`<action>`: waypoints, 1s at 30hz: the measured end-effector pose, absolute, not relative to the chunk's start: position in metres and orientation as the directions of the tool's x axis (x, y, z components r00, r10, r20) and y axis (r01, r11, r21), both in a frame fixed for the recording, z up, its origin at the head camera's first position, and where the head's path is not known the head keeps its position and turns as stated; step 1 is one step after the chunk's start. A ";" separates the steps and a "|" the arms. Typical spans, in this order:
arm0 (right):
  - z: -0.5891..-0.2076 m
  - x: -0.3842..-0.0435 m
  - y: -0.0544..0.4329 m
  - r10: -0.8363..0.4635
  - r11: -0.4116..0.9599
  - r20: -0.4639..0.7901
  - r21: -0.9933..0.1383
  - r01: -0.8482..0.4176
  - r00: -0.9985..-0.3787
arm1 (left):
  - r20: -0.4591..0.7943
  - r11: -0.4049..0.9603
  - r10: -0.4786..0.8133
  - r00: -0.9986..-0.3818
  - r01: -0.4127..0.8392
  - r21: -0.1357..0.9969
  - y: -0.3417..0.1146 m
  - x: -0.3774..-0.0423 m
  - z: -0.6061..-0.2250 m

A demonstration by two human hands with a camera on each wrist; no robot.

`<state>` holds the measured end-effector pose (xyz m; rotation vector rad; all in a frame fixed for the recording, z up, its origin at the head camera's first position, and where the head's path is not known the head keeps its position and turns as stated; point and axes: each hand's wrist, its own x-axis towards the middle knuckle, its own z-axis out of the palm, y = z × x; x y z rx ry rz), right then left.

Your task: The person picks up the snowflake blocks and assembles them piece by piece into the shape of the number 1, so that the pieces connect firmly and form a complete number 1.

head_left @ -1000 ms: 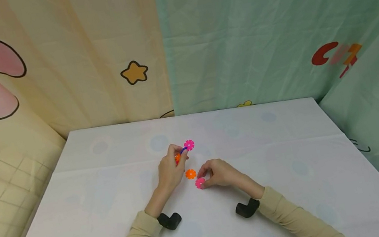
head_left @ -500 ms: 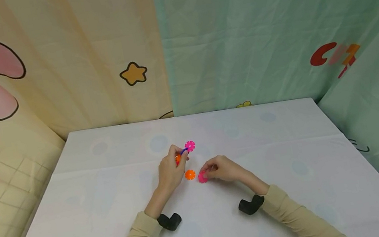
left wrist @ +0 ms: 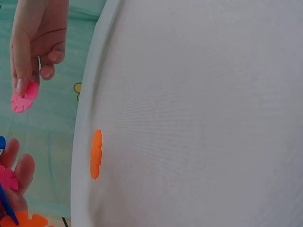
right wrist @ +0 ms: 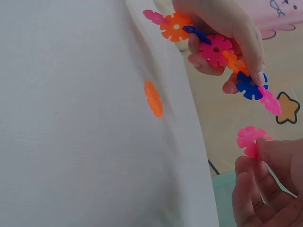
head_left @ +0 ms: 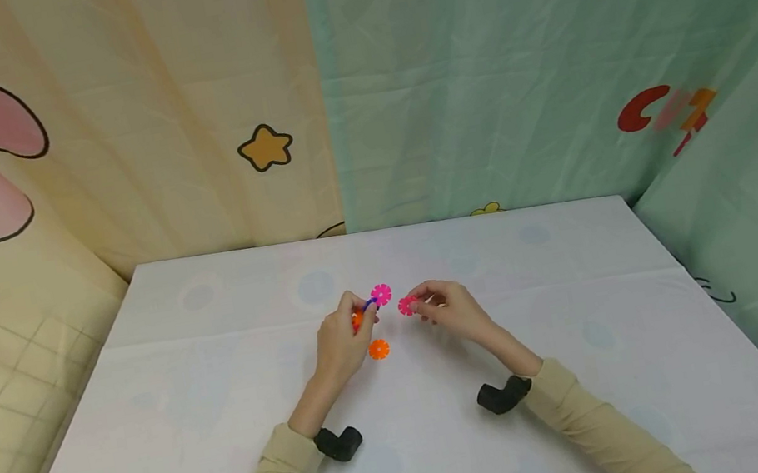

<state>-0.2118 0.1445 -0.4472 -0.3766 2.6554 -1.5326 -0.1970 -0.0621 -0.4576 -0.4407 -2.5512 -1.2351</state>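
Observation:
My left hand (head_left: 340, 343) grips a chain of interlocked plastic snowflake discs (right wrist: 215, 50) in pink, orange and blue. Part of that chain is hidden by the fingers in the head view; its far pink end disc (head_left: 382, 294) sticks out past the fingertips. Between thumb and fingers, my right hand (head_left: 459, 312) pinches a single pink snowflake disc (right wrist: 248, 138). This disc is held up just right of the chain's end, with a small gap between them. A loose orange snowflake disc (head_left: 379, 349) lies on the table below the left hand.
The table (head_left: 237, 464) has a white cloth with pale dots. Patterned curtains, a yellow one (head_left: 191, 117) and a green one (head_left: 471, 68), hang behind it. A black wrist mount (head_left: 339, 444) sits at the left wrist, another (head_left: 504, 395) at the right.
My right hand has lifted the pink disc from beside the orange disc and moved it away from me, up towards the chain's end. The left hand has stayed nearly still.

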 end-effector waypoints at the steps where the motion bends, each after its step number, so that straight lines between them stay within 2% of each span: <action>1: -0.446 -0.213 0.144 -0.218 0.465 0.084 -0.867 -0.180 -0.972 | 0.369 0.591 0.155 -0.917 0.385 0.709 -0.062 -0.197 -0.457; 13: -0.435 -0.221 0.142 -0.147 0.293 0.180 -0.931 -0.217 -0.973 | 0.338 0.572 0.204 -0.919 0.392 0.721 -0.060 -0.195 -0.456; 24: -0.405 -0.202 0.135 -0.182 0.278 0.201 -0.929 -0.246 -0.963 | 0.300 0.550 0.242 -0.923 0.385 0.741 -0.059 -0.194 -0.454; 30: -0.403 -0.200 0.135 -0.179 0.277 0.197 -0.930 -0.242 -0.964 | 0.298 0.543 0.242 -0.923 0.383 0.747 -0.058 -0.195 -0.455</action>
